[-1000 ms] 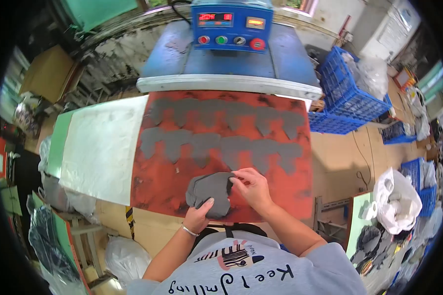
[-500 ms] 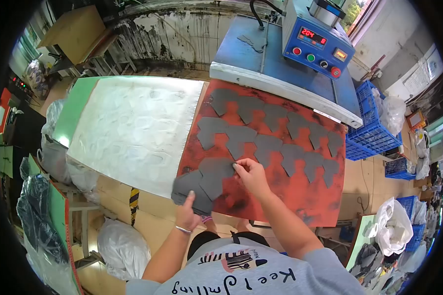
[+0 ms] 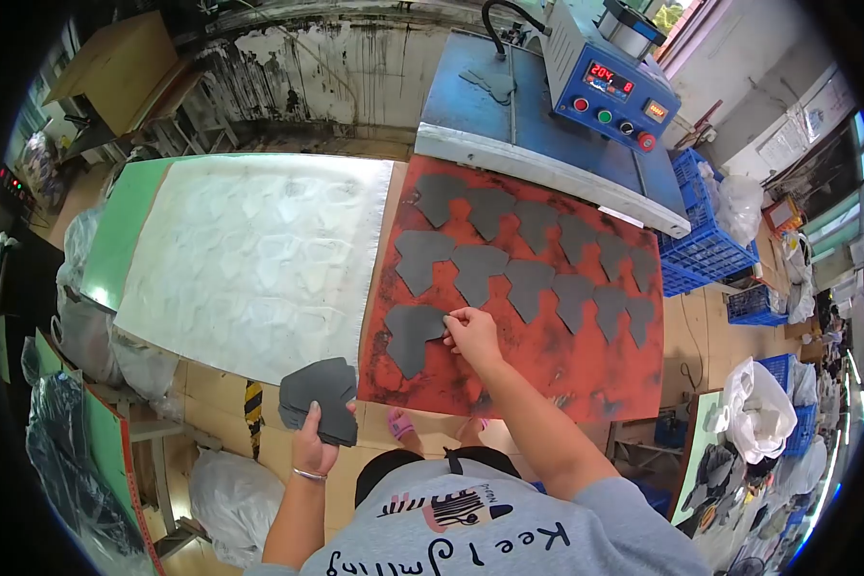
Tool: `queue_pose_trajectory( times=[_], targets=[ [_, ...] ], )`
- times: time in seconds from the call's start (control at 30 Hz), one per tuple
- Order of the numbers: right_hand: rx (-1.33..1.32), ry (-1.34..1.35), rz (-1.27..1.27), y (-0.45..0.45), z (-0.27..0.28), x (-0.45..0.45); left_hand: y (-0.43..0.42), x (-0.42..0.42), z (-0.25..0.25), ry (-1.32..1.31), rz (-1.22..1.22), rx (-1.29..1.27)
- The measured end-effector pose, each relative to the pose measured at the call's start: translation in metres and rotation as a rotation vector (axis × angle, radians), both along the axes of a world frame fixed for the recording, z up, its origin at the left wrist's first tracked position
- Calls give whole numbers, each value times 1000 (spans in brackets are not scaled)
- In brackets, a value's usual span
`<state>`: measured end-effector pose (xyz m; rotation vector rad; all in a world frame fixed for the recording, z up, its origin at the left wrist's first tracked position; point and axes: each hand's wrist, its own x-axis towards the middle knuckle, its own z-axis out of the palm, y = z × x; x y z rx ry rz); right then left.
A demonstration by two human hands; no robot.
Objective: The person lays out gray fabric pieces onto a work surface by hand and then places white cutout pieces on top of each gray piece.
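My left hand [image 3: 317,444] is closed around a stack of dark grey cut pieces [image 3: 319,392], held off the front edge between the two boards. On the red board [image 3: 566,384], a single dark grey cut piece [image 3: 415,336] lies flat at the front left. My right hand [image 3: 472,336] pinches that piece by its right edge. Behind it, more grey cut pieces [image 3: 478,274] of the same shape lie spaced in two rows.
A white sheet [image 3: 240,259] with faint imprints covers the green board [image 3: 134,221] at left. Behind the red board stands a blue machine bed [image 3: 566,134] with a control box [image 3: 610,91]. Blue crates [image 3: 706,240] stand at right, and a plastic bag [image 3: 235,494] lies on the floor.
My left hand has moved left with the stack, away from the piece at the front left. That piece now lies apart from the stack, with my right hand still at its edge.
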<state>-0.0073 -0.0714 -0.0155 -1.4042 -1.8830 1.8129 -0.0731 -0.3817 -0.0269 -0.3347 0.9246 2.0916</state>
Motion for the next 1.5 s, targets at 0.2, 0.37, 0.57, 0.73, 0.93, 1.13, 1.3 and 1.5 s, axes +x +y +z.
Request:
queue_pose_trajectory(
  times=[0.2,0.37,0.57,0.73,0.93,1.13,1.3,1.5],
  targets=[
    [41,-12,-6,-5,0,-2,19,10,8,30,-56,39],
    [98,-69,55,-3,1,-2,31,20,10,31,-85,54],
    [320,-12,207,-23,31,25,53,29,32,61,-237,70],
    [240,219,394,-48,44,60,84,38,43,93,-342,93],
    [395,280,208,-33,50,80,108,46,40,66,-449,65],
    [-34,262,-10,22,17,105,107,53,28,98,-282,17],
    [-22,58,-114,45,-9,104,82,51,19,126,-239,-66],
    [68,53,-49,49,-11,90,75,59,26,95,-261,-61]
  ],
)
